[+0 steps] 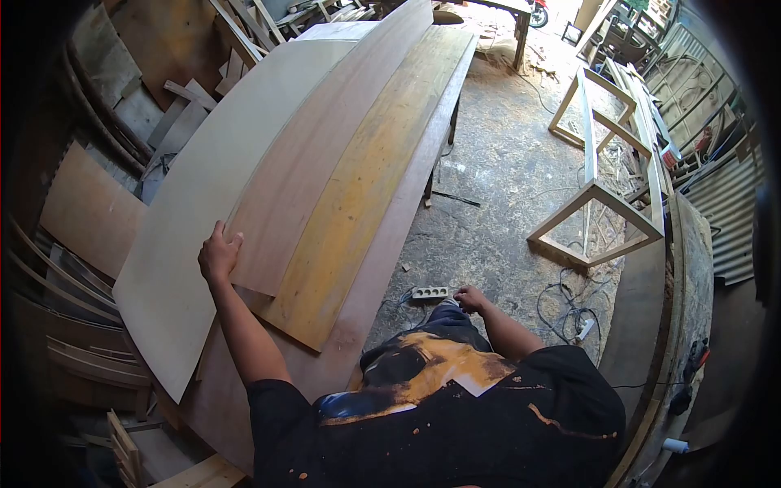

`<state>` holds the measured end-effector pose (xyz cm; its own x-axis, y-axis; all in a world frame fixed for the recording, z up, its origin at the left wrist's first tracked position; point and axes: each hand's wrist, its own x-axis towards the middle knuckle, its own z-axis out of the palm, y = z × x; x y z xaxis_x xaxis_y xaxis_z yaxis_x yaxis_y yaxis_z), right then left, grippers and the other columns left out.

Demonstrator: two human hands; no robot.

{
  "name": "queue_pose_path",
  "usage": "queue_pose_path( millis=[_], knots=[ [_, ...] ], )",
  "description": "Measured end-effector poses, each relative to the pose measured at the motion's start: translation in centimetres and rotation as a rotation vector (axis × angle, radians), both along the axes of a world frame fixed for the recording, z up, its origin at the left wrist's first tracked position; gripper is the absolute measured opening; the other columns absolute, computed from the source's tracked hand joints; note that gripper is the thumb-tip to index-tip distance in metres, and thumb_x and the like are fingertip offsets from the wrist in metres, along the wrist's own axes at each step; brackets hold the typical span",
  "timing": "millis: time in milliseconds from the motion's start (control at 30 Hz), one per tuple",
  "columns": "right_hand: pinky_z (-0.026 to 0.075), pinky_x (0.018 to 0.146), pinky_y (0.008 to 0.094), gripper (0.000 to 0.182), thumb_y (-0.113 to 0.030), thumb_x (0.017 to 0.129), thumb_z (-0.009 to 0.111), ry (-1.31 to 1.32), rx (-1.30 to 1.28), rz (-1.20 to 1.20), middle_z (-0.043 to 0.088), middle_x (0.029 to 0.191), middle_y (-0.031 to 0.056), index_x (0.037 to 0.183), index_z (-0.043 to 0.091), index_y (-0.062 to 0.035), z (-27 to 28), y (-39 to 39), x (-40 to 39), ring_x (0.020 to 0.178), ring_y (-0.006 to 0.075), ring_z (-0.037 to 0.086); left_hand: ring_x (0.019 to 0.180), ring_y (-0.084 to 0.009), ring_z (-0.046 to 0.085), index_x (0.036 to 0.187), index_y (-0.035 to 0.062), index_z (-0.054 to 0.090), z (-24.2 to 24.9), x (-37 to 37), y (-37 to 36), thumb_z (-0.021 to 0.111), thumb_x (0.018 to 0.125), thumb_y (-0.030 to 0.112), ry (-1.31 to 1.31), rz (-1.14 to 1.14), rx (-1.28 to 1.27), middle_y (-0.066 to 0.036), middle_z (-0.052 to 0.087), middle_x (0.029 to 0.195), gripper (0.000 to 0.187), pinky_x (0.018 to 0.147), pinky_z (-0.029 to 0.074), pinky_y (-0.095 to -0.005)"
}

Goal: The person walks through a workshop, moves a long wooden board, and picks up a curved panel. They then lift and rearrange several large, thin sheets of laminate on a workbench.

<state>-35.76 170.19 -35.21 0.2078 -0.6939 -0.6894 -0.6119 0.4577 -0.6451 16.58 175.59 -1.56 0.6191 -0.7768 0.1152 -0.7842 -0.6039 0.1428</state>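
Note:
My left hand [220,250] rests at the edge where a reddish plywood strip [281,179] meets a large pale sheet [195,171], its thumb and fingers apart. Right of the strip lies a yellowish plank [358,187], and under these is a wider reddish board [346,325]. Low at my right side, my right hand [469,299] is beside my trousers, close to a white power strip [430,293] on the floor. Its fingers are partly hidden, so what it holds, if anything, does not show.
A wooden frame [590,195] stands on the dusty floor [480,236] at right. Cables [561,313] lie coiled near it. A long bench [691,268] runs along the right side. Curved boards and scrap wood fill the left. A table [521,37] stands at the back.

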Motion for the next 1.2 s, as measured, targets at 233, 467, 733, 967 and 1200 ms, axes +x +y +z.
queue_pose_path(
  millis=[233, 467, 733, 967, 1200],
  knots=[
    [0.045, 0.041, 0.0276, 0.022, -0.023, 0.077, 0.054, 0.003, 0.014, 0.0, 0.058, 0.065, 0.0091, 0.091, 0.059, -0.0064, -0.33, 0.1, -0.13, 0.048, 0.0162, 0.055, 0.091, -0.0337, 0.055, 0.113, 0.0131, 0.044, 0.1, -0.21, 0.04, 0.056, 0.073, 0.036, 0.001, 0.002, -0.017, -0.017, 0.058, 0.099, 0.048, 0.077, 0.043, -0.0423],
    [0.044, 0.041, 0.0273, 0.021, -0.022, 0.078, 0.053, 0.008, 0.008, -0.004, 0.058, 0.064, 0.0081, 0.091, 0.059, -0.0064, -0.28, 0.11, -0.17, 0.047, 0.0158, 0.055, 0.091, -0.0339, 0.055, 0.113, 0.0134, 0.044, 0.13, -0.22, 0.0, 0.056, 0.073, 0.036, 0.002, 0.0, -0.005, -0.017, 0.058, 0.098, 0.048, 0.077, 0.044, -0.0425],
    [0.045, 0.042, 0.0277, 0.022, -0.022, 0.077, 0.053, -0.007, 0.01, -0.001, 0.058, 0.065, 0.0088, 0.09, 0.058, -0.0049, -0.16, 0.19, -0.18, 0.048, 0.0162, 0.054, 0.092, -0.0341, 0.055, 0.113, 0.0137, 0.044, 0.18, -0.33, -0.02, 0.056, 0.073, 0.037, 0.004, 0.009, 0.006, -0.017, 0.058, 0.098, 0.049, 0.078, 0.043, -0.0433],
    [0.045, 0.042, 0.027, 0.021, -0.022, 0.077, 0.053, 0.028, 0.01, -0.007, 0.058, 0.064, 0.0075, 0.09, 0.058, -0.0064, -0.04, 0.26, -0.14, 0.048, 0.0155, 0.055, 0.092, -0.0339, 0.054, 0.115, 0.0141, 0.044, 0.33, -0.51, -0.03, 0.056, 0.073, 0.037, 0.011, 0.015, 0.02, -0.017, 0.057, 0.099, 0.049, 0.078, 0.043, -0.0427],
    [0.046, 0.044, 0.0272, 0.022, -0.023, 0.077, 0.053, 0.026, 0.003, 0.001, 0.059, 0.067, 0.0079, 0.091, 0.058, -0.0065, -0.08, 0.43, -0.19, 0.05, 0.0156, 0.056, 0.092, -0.0338, 0.054, 0.115, 0.0139, 0.043, 0.16, -0.44, -0.02, 0.056, 0.073, 0.036, 0.0, 0.01, 0.01, -0.017, 0.057, 0.099, 0.049, 0.079, 0.043, -0.0425]
  ],
)
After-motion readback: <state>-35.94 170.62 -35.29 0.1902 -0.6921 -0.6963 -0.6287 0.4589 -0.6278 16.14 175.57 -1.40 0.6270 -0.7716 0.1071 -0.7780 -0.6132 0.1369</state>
